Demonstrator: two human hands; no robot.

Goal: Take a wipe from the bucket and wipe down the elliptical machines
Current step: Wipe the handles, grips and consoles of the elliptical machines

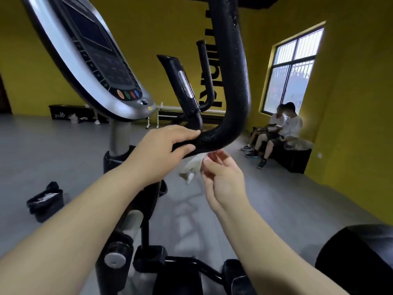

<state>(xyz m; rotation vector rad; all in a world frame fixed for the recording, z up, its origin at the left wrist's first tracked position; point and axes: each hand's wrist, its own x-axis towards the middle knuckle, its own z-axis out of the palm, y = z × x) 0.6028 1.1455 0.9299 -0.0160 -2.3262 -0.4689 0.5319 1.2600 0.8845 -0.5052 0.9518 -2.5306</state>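
Hands at the elliptical handlebar

A black bucket (pixel 45 202) sat on the grey floor (pixel 276 199) at far left, the console (pixel 91 58) tilted above it. The left hand (pixel 161 151) had its fingers clamped around the curved black handlebar (pixel 230 103) at its lower bend. Just beneath, a blurred white wipe (pixel 190 168) hung in the air — whether either hand touched it could not be told. The right hand (pixel 222 174) was below the bar, fingers loosely apart.
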